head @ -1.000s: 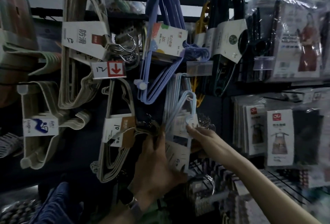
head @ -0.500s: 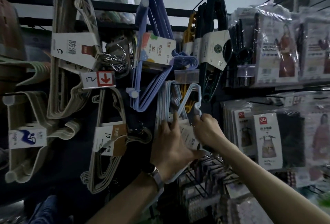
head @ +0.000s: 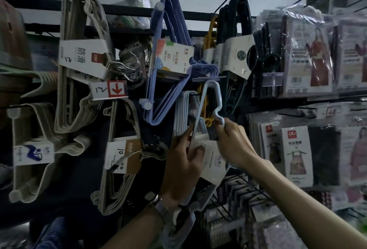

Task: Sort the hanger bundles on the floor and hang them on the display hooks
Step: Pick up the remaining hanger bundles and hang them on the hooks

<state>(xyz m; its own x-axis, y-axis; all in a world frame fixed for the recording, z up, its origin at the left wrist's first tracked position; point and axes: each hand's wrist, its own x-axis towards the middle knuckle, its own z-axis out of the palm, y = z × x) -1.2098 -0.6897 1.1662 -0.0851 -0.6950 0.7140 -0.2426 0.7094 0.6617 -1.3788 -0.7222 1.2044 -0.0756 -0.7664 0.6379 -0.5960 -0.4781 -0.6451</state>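
A pale blue hanger bundle (head: 210, 97) with a white card label (head: 213, 161) is lifted in front of the display wall. My left hand (head: 184, 167) grips the bundle at the label from the left, thumb across the card. My right hand (head: 231, 141) pinches the bent shoulder of the hangers just below their top loop. The top loop sits near a black display hook (head: 195, 94) that carries a white hanger bundle (head: 183, 113). I cannot tell whether the loop is over the hook. The lower end of the blue bundle hangs below my left wrist.
Beige hanger bundles (head: 79, 70) and a cream bundle (head: 121, 161) hang at left, a purple bundle (head: 166, 74) in the centre, black ones (head: 236, 50) to its right. Packaged aprons (head: 297, 155) fill the hooks at right. A red arrow price tag (head: 117, 89) sticks out.
Both hands have raised the pale blue bundle upward toward the hook. My right hand has shifted from the label up to the hanger shoulder.
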